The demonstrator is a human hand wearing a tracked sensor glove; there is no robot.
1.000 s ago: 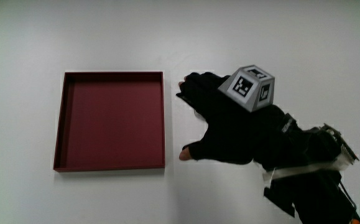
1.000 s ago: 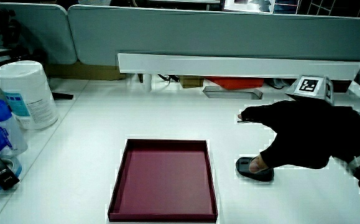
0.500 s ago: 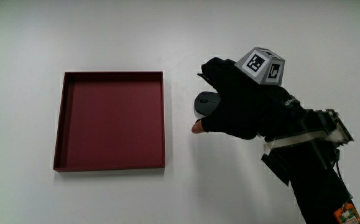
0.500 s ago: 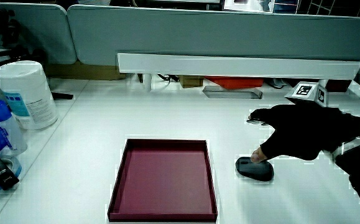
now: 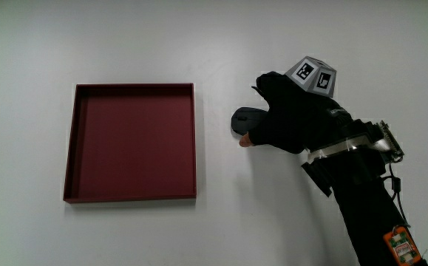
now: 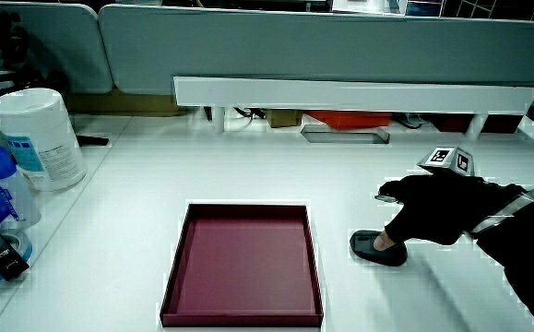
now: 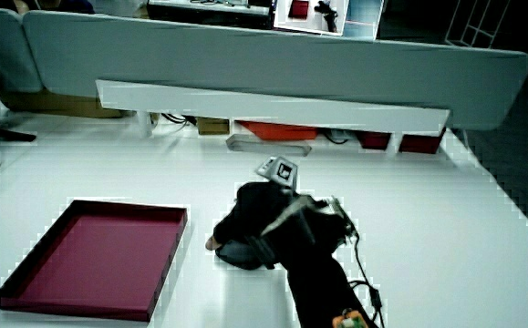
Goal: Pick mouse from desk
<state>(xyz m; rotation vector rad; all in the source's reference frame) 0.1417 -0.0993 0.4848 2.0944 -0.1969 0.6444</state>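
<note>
Hand (image 5: 291,122) down over the mouse (image 5: 243,120), fingers curled onto its top, thumb tip at its near edge; whether it is gripped, cannot tell. Mouse sits on the table (image 5: 125,44) beside the red tray (image 5: 131,142), apart from it. Same in both side views: hand (image 6: 437,207) (image 7: 259,219), mouse (image 6: 377,249).

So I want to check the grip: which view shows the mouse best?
A side view: the mouse lies clear on the table beneath the hand, thumb on it. The main view shows only its end; in the remaining view the forearm hides most of it.
</note>
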